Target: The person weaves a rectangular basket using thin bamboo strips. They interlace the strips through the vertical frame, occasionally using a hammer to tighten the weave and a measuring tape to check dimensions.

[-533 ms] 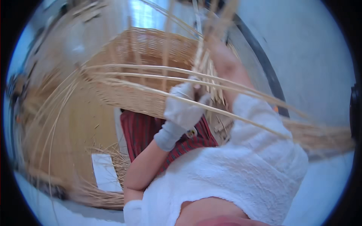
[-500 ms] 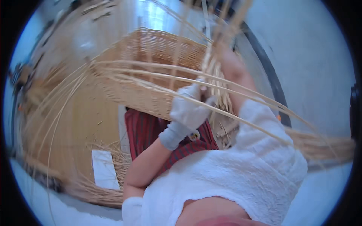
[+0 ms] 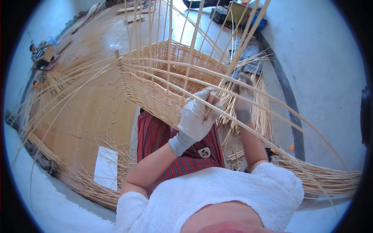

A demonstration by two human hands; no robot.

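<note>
A woven wicker basket [image 3: 151, 97], rectangular and light tan, rests tilted against the red striped cloth [image 3: 155, 139] on my lap. Tall upright stakes [image 3: 194, 35] rise from its rim. Several long loose rods [image 3: 268, 103] run from its left corner across the near side and out to the right. My left hand [image 3: 196, 118], in a whitish glove, is closed around the near right corner, where a thick stick end [image 3: 211, 96] pokes out between the fingers. Just right of that corner is my right hand [image 3: 244, 97], gloved and smeared by motion, beside the rods; its fingers are unclear.
Bundles of rods lie on the floor to the right [image 3: 262, 112], at the lower right [image 3: 330, 180] and at the left [image 3: 62, 83]. A white board [image 3: 106, 167] lies among scraps. Far left sits another person [image 3: 40, 56] with a basket. A dark box [image 3: 218, 16] stands far back.
My right hand has come down from far beyond the basket's right corner to close beside it. My left hand stays at the corner. The basket appears further right in the picture.
</note>
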